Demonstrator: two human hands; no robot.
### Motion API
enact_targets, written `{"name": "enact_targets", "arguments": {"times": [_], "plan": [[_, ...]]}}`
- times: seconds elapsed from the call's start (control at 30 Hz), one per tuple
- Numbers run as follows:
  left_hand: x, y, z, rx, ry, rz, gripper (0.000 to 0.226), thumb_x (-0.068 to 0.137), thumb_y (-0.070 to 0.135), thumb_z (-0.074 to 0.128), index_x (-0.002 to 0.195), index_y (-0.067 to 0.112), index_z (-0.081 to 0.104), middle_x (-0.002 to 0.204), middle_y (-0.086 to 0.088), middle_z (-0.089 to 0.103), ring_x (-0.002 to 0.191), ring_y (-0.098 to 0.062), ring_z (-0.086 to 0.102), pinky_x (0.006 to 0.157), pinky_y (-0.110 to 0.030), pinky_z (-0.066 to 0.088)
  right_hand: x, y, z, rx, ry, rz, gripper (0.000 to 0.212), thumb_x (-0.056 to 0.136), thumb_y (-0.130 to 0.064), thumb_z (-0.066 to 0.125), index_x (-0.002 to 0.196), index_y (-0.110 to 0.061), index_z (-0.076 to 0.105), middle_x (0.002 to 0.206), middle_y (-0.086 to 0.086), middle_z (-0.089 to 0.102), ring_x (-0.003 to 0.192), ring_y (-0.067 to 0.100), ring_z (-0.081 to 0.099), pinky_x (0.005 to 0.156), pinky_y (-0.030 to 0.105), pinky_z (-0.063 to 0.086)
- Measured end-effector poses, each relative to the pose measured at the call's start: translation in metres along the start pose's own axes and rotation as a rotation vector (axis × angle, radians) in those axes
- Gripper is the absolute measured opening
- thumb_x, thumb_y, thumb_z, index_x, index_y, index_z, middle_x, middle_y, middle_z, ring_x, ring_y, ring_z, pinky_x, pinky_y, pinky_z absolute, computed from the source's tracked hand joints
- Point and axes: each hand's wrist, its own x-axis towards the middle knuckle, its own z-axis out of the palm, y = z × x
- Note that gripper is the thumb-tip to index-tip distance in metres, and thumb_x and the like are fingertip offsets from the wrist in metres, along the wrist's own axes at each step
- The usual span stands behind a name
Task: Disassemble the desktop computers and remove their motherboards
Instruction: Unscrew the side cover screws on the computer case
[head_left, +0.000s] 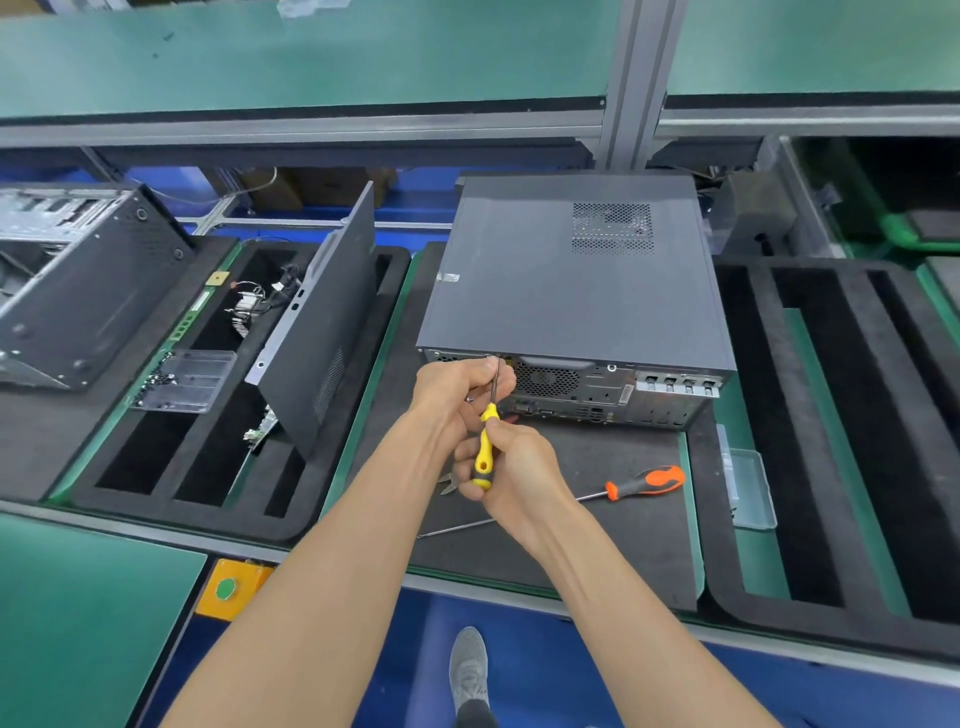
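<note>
PC (566, 280) on black mat (597, 519), rear panel facing person | right hand (511, 467) wraps yellow screwdriver (485, 441), shaft running up-away to rear's top-left edge | left hand (457, 382) pinches shaft beside tip, nearer the PC | judged: loosening cover screw

text: nothing is reading legibly | desktop computer (571, 280): pale sticker (450, 277) on top panel is showing print too blurred to read | rear panel (597, 387): port markings are staying too small
</note>
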Motion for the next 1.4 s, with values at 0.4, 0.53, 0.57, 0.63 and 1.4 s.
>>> {"name": "enact_targets", "arguments": {"times": [0.4, 0.53, 0.57, 0.63, 1.4], "plan": [[0.004, 0.007, -0.005, 0.082, -0.078, -0.037, 0.010, 0.089, -0.003, 0.067, 0.085, -0.013, 0.067, 0.077, -0.018, 0.071, 0.073, -0.025, 0.070, 0.070, -0.028, 0.058, 0.006, 0.010, 0.010, 0.106, 0.038, -0.034, 0.023, 0.108, -0.014, 0.039, 0.093, -0.003, 0.054, 0.061, 0.007, 0.050, 0.048, 0.016, 0.043, 0.041, 0.025, 0.031], [0.001, 0.006, -0.006, 0.137, -0.169, -0.052, 0.013, 0.093, -0.004, 0.053, 0.091, -0.008, 0.065, 0.076, -0.016, 0.066, 0.063, -0.019, 0.060, 0.060, -0.024, 0.051, 0.009, 0.018, 0.008, -0.348, 0.340, -0.221, 0.023, 0.097, -0.016, 0.063, 0.082, 0.002, 0.065, 0.057, 0.007, 0.062, 0.047, 0.021, 0.058, 0.044, 0.028, 0.047], [0.002, 0.006, -0.005, 0.149, -0.170, -0.052, 0.013, 0.094, -0.005, 0.051, 0.091, -0.009, 0.063, 0.073, -0.015, 0.065, 0.061, -0.019, 0.060, 0.059, -0.024, 0.050, 0.008, 0.019, 0.008, -0.395, 0.364, -0.248, 0.025, 0.095, -0.017, 0.066, 0.082, 0.004, 0.066, 0.057, 0.007, 0.064, 0.047, 0.021, 0.062, 0.045, 0.030, 0.051], [0.003, 0.008, -0.002, 0.173, -0.168, -0.050, 0.014, 0.094, -0.007, 0.048, 0.091, -0.010, 0.061, 0.068, -0.015, 0.061, 0.060, -0.020, 0.055, 0.061, -0.025, 0.048, 0.005, 0.017, 0.010, -0.430, 0.353, -0.248, 0.026, 0.095, -0.019, 0.068, 0.085, 0.005, 0.066, 0.062, 0.011, 0.068, 0.049, 0.022, 0.066, 0.049, 0.034, 0.058], [0.003, 0.013, 0.006, -0.151, -0.129, -0.294, 0.022, 0.099, -0.009, 0.041, 0.105, -0.013, 0.062, 0.076, -0.010, 0.058, 0.057, -0.010, 0.050, 0.046, -0.017, 0.048, 0.001, -0.004, -0.005, -0.515, 0.242, -0.111, 0.021, 0.078, -0.008, 0.085, 0.074, 0.005, 0.070, 0.072, 0.021, 0.072, 0.066, 0.034, 0.075, 0.065, 0.045, 0.063]]}}
